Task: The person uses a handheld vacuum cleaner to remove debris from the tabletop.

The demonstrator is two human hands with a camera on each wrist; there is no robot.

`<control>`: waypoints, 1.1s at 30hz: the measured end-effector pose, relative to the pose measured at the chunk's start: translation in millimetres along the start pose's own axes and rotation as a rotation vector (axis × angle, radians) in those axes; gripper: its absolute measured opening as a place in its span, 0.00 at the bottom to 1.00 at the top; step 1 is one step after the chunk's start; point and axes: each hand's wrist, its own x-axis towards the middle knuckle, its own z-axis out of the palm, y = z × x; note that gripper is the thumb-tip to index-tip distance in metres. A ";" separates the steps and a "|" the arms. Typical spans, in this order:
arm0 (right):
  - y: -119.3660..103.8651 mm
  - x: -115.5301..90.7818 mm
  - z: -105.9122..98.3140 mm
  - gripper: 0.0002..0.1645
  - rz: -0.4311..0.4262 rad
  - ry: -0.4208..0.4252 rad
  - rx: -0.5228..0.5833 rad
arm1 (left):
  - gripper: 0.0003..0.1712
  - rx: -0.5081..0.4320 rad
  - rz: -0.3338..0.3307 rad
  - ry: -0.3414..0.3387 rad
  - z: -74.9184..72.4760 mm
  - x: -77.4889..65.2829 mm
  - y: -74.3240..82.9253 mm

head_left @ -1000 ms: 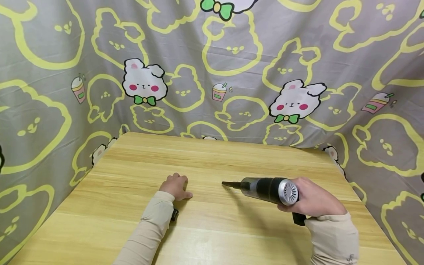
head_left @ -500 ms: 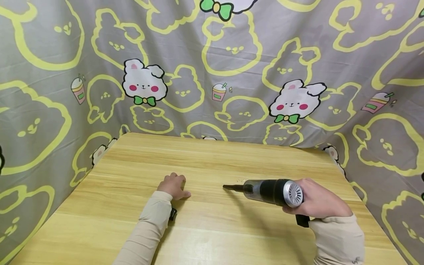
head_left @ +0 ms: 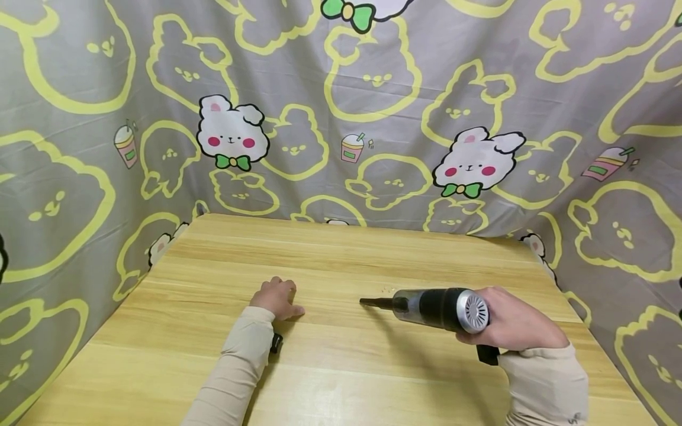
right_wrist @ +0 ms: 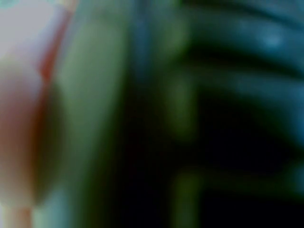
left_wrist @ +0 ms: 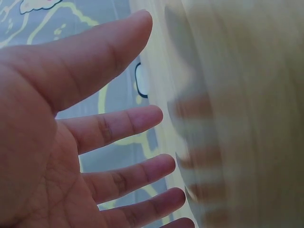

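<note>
My right hand (head_left: 514,319) grips a black handheld vacuum cleaner (head_left: 439,307) with a clear dust cup and a silver vented end. Its narrow black nozzle (head_left: 375,303) points left, close over the table. Small light crumbs (head_left: 388,290) lie on the wood just behind the nozzle and dust cup. On the left, my left hand (head_left: 277,299) is at the tabletop with its fingers spread and holds nothing. In the left wrist view the fingers (left_wrist: 137,121) are extended at the wood surface. The right wrist view is blurred, filled by the dark vacuum body (right_wrist: 247,118) and part of the hand.
A light wood table (head_left: 330,367) spreads under both hands. Grey cloth (head_left: 298,77) with yellow outlines and white rabbits hangs along its back and both sides. A small black wrist camera (head_left: 276,343) sits at the left cuff.
The vacuum cleaner has shifted slightly right and toward me in my right hand, so more crumbs show behind it. My left hand has slid slightly left.
</note>
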 end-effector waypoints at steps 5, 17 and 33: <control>0.7 -0.1 0.5 0.14 -0.003 -0.007 0.001 | 0.34 -0.013 -0.003 -0.005 -2.2 0.7 -2.0; 1.0 -2.8 -1.0 0.14 -0.011 0.010 -0.005 | 0.35 -0.038 -0.016 -0.008 -6.2 1.4 -3.8; 6.6 -10.0 -8.1 0.13 0.009 -0.006 0.014 | 0.33 -0.012 0.003 0.001 -1.8 0.8 -3.6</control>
